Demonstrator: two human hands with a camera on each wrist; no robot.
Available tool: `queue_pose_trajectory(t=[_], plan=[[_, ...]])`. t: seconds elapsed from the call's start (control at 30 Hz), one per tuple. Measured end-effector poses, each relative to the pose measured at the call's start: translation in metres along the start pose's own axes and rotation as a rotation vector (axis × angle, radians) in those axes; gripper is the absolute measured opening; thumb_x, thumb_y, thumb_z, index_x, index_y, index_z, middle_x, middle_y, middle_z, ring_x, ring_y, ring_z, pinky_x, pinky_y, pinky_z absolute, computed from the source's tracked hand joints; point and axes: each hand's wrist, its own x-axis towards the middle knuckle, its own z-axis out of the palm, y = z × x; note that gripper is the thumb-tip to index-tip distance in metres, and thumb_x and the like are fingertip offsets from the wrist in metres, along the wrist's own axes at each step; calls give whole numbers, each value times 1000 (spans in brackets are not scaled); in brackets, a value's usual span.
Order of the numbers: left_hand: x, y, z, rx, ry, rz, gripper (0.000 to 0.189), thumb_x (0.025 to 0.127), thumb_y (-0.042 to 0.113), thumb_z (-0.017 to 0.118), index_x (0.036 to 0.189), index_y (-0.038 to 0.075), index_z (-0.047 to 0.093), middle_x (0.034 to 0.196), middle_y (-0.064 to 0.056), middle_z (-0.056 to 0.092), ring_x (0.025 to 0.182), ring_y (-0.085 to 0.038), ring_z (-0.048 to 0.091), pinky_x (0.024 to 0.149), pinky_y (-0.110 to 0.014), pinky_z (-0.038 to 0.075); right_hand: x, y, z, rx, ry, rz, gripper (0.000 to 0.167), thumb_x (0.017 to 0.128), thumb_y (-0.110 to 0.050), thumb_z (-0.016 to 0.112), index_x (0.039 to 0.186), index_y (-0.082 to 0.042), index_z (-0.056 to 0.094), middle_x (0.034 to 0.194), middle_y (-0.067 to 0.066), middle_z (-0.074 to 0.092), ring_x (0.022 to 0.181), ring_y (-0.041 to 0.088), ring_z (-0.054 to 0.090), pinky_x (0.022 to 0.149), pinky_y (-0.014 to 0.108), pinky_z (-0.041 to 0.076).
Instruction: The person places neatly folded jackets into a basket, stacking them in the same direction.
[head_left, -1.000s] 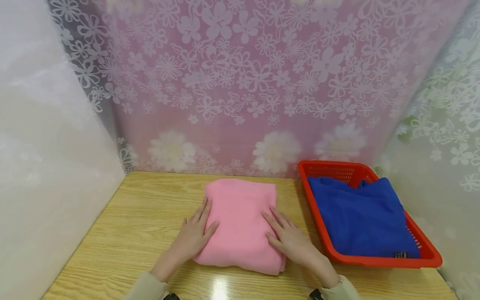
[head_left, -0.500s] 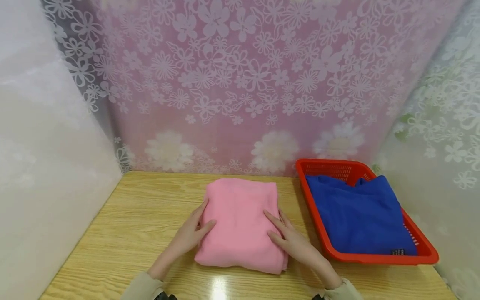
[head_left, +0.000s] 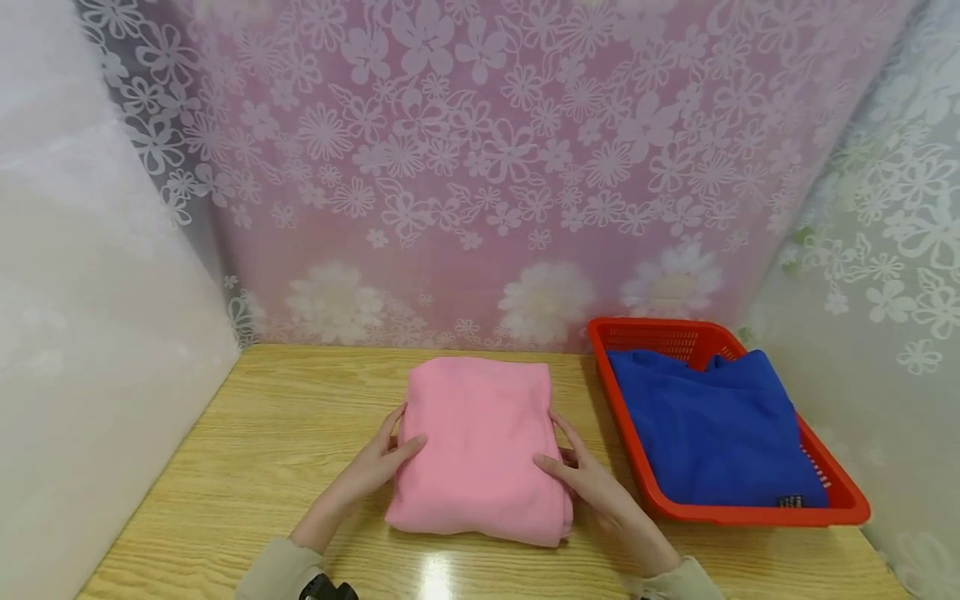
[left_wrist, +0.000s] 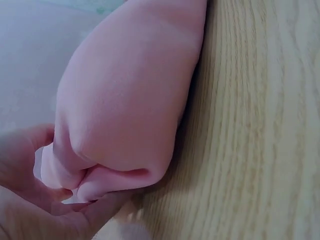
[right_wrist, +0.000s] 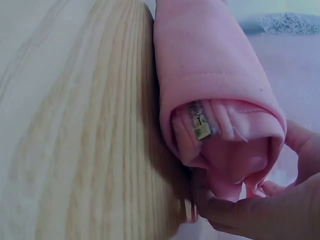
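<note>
A folded pink garment (head_left: 480, 446) lies on the wooden table in the middle of the head view. At its left edge my left hand (head_left: 366, 468) grips it, thumb on top and fingers down at the side. My right hand (head_left: 597, 486) holds the opposite edge the same way. The left wrist view shows the thick rounded fold (left_wrist: 125, 95) pinched between thumb and fingers, with some fingertips hidden under the cloth. On the other side, the right wrist view looks into the rolled layers, where a small printed label (right_wrist: 200, 122) shows above my fingers.
To the right stands a red plastic basket (head_left: 645, 462) with perforated sides, holding a folded blue garment (head_left: 712, 429). Behind the wooden table (head_left: 300, 392) hangs a pink floral curtain (head_left: 450, 208), and pale sheets flank both sides.
Both hands have shifted from lying flat over the pink garment's sides to gripping its edges, fingers slipping down beside it and thumbs staying on top. The garment remains in about the same place.
</note>
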Motion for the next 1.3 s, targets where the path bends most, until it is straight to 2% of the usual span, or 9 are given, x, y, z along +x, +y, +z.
queue_pose_trajectory(t=[0.17, 0.37, 0.53, 0.63, 0.77, 0.97, 1.13, 1.3], plan=[[1, -4, -1, -13, -4, 8, 86, 100, 43, 63, 165, 24, 10, 145, -25, 49, 116, -30, 63, 90, -44, 55, 0, -1, 2, 40, -14, 2, 81, 98, -29, 69, 162, -40, 20, 147, 30, 42, 114, 32, 62, 94, 45, 54], [3, -6, -1, -64, -26, 5, 85, 100, 43, 63, 164, 30, 10, 147, -23, 47, 114, -28, 64, 88, -42, 56, -3, -2, 6, 86, -15, 10, 81, 97, -28, 70, 161, -41, 21, 150, 31, 38, 119, 34, 59, 96, 46, 53], [2, -8, 0, -107, -15, 5, 81, 101, 41, 63, 164, 30, 13, 145, -24, 49, 108, -27, 66, 83, -41, 57, -5, -5, 10, 119, -23, -4, 80, 97, -24, 71, 161, -40, 26, 157, 27, 33, 123, 33, 58, 96, 44, 53], [0, -7, 2, -136, 5, 9, 80, 100, 38, 65, 163, 30, 17, 144, -24, 50, 106, -26, 66, 81, -40, 57, -8, -8, 12, 125, -44, -27, 79, 97, -21, 71, 161, -38, 28, 153, 27, 39, 116, 29, 62, 91, 40, 55], [-4, -1, 6, -187, 27, 22, 78, 99, 35, 67, 163, 31, 22, 140, -22, 54, 103, -24, 67, 80, -38, 58, -13, -17, 10, 74, -49, -70, 78, 96, -21, 71, 160, -36, 29, 139, 27, 53, 106, 26, 66, 84, 38, 57], [-7, 17, 12, -251, 36, 61, 76, 98, 31, 69, 161, 33, 26, 134, -19, 59, 100, -22, 68, 78, -35, 58, -22, -38, -3, -23, -15, -112, 75, 96, -24, 72, 158, -37, 33, 130, 25, 59, 102, 28, 67, 82, 38, 58], [-8, 40, 20, -268, 56, 104, 76, 97, 32, 70, 160, 33, 29, 133, -19, 59, 99, -23, 69, 77, -37, 59, -27, -56, -20, -53, -8, -149, 74, 97, -22, 69, 159, -35, 31, 140, 25, 52, 106, 28, 65, 83, 38, 58], [-6, 67, 31, -284, 43, 158, 74, 97, 30, 71, 159, 37, 32, 135, -18, 59, 102, -24, 69, 78, -38, 60, -39, -74, -43, -67, -9, -164, 73, 100, -24, 65, 161, -36, 27, 148, 23, 42, 111, 27, 61, 85, 39, 58]])
